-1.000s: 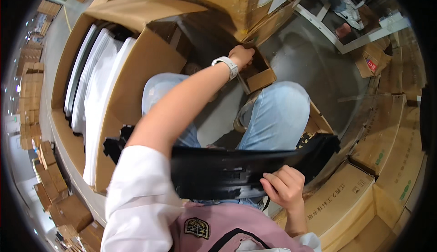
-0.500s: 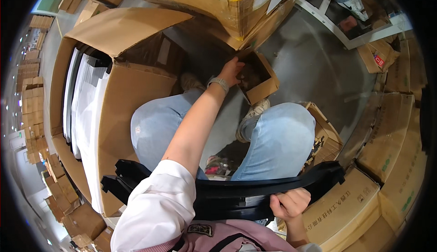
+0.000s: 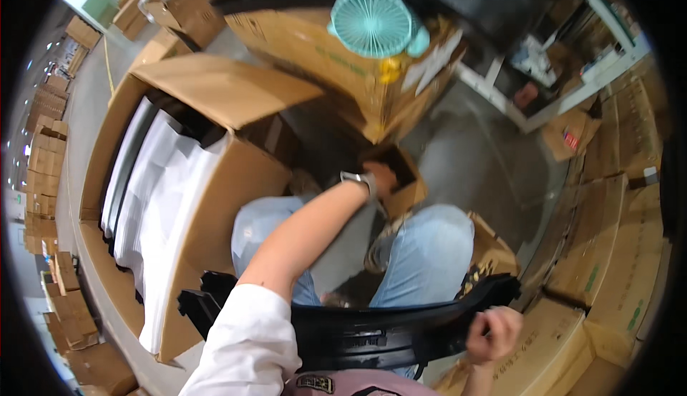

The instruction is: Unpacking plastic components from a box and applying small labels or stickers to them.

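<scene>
Grey floor is seen all around, with stacked cartons lined up along the far left. Next, a big carton stands open on its near side of the legs, filled with white wrapping and dark pieces set between its layers. From beside that carton, a black panel is laid across the lap, its left part crossed by the left sleeve. Beyond the knees, the left hand is lowered into a small box; its fingers are blurred and partly hidden, so whether anything is grasped cannot be told. Above, a teal fan is seen over a taped carton. Further right, small dark parts are held in an open tray beside the right knee. By the panel's right end, the right hand is raised with fingers curled; whether the panel is gripped or merely touched cannot be told. Both hands are held well apart. As judged, the panel has been placed within reach, while the search in the small box is unfinished and nothing taken from it can be made out. Side cartons are stacked at far right.
</scene>
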{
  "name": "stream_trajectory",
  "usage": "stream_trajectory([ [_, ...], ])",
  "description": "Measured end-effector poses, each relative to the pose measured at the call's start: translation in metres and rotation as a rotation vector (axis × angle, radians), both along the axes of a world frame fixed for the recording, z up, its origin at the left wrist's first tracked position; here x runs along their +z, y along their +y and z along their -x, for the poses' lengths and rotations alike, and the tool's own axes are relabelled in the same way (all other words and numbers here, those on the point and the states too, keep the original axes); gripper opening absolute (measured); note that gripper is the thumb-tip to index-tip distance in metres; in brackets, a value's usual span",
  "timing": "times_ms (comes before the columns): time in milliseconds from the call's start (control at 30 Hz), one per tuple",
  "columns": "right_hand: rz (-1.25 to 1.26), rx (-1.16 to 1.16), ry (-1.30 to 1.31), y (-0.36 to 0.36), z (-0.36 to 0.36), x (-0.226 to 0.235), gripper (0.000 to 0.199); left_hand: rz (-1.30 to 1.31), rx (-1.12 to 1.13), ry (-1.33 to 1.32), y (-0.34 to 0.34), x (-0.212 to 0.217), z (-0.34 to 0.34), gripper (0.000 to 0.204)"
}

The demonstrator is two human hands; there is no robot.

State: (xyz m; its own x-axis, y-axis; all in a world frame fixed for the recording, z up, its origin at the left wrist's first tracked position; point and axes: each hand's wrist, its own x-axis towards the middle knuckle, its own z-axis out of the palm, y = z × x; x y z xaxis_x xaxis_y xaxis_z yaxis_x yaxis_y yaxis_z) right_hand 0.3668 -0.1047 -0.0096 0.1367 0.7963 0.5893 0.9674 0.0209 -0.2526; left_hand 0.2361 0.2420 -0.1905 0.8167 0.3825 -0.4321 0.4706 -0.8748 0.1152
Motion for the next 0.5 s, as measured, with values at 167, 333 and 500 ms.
stream_trajectory([
  [167, 0.443, -0.269, 1.208, -0.038, -0.043, -0.027, 0.067, 0.181, -0.32, 0.211, -0.037, 0.045, 0.006, 0.057],
  [333, 0.506, -0.043, 1.79, -0.051, -0.017, -0.05, 0.068, 0.818, -0.166, 0.596, -0.075, 0.14, 0.044, 0.077],
  [500, 0.402, 0.016, 1.727, -0.047, -0.009, -0.056, 0.059, 0.821, -0.237, 0.719, -0.115, 0.157, 0.074, 0.072],
])
